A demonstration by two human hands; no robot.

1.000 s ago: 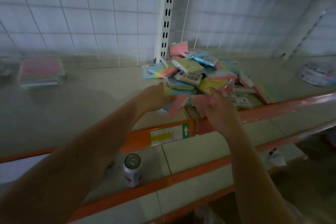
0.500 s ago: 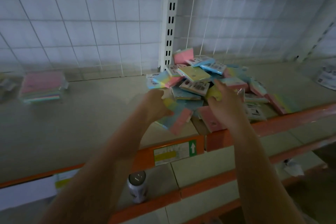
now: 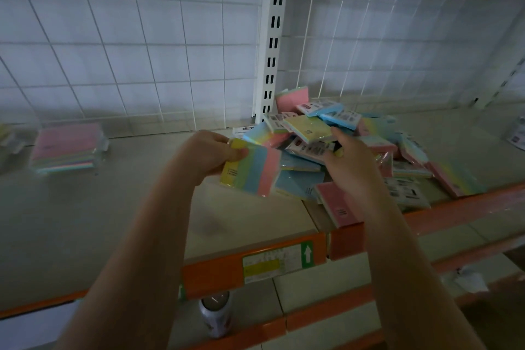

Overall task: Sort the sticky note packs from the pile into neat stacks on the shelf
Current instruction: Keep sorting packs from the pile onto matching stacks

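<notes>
A loose pile of sticky note packs in pink, blue, yellow and green lies on the shelf by the white upright. My left hand pinches a striped yellow-green-blue-pink pack, lifted just left of the pile. My right hand reaches into the pile with its fingers curled round the edge of a barcode-labelled pack. A pink pack lies at the shelf's front edge under my right wrist. A neat stack of packs stands at the far left.
A white slotted upright and wire grid back the shelf. An orange front rail carries a label. A drink can stands on the lower shelf. More packaged goods lie at the far right.
My left hand has lifted the striped pack out of the pile and turned it face up. My right hand has moved further up into the pile. The camera has come closer.
</notes>
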